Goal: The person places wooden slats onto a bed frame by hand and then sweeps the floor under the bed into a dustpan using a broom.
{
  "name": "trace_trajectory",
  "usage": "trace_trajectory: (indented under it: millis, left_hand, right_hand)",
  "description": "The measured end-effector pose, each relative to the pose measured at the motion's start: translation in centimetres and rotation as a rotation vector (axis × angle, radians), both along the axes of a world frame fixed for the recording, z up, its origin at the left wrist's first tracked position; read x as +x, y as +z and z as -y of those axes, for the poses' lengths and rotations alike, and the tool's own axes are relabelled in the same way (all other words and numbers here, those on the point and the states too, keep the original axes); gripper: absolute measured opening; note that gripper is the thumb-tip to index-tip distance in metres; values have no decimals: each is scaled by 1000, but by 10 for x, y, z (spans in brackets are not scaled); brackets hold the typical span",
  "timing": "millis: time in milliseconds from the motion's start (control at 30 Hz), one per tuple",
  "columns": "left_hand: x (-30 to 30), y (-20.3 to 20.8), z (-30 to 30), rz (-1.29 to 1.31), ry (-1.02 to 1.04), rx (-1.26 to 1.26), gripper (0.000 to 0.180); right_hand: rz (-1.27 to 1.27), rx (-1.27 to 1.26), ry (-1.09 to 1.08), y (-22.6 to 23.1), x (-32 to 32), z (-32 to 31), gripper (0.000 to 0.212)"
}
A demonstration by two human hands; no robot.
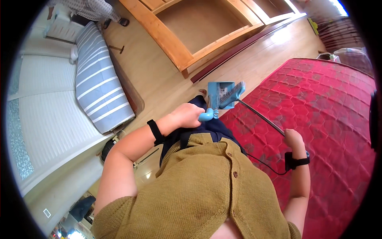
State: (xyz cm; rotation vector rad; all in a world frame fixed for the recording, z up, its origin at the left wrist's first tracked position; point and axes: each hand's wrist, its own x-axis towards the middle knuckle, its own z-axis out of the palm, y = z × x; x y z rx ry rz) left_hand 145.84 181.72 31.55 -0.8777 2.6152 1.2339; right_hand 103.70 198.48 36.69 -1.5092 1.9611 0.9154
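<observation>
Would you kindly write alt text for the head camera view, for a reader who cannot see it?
Seen from above, a person's left hand grips the handle of a blue dustpan, while the right hand holds a long-handled blue brush whose bristles rest in the pan. A red quilted mattress lies to the right, a striped blue mattress and wooden frame on the wooden floor.

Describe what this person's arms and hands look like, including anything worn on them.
Both forearms are bare. The left hand has a plain black band at its wrist. The right hand has a thicker black wrist strap with a thin black cable trailing from it. Short sleeves of a mustard knit button-up top cover the upper arms.
</observation>
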Motion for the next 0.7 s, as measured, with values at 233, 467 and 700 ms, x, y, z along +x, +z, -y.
trace_trajectory:
  millis: [233,467,700]
  left_hand:
    - [-1,4,0,33,-14,-11,15]
    - [-1,-2,0,26,-31,-15,17]
    - [-3,0,-4,36,-29,-19,16]
  right_hand:
    - [-9,20,-10,-6,7,-12,13]
    - [38,12,38,-8,9,-19,12]
    - [27,94,-19,-8,13,-18,16]
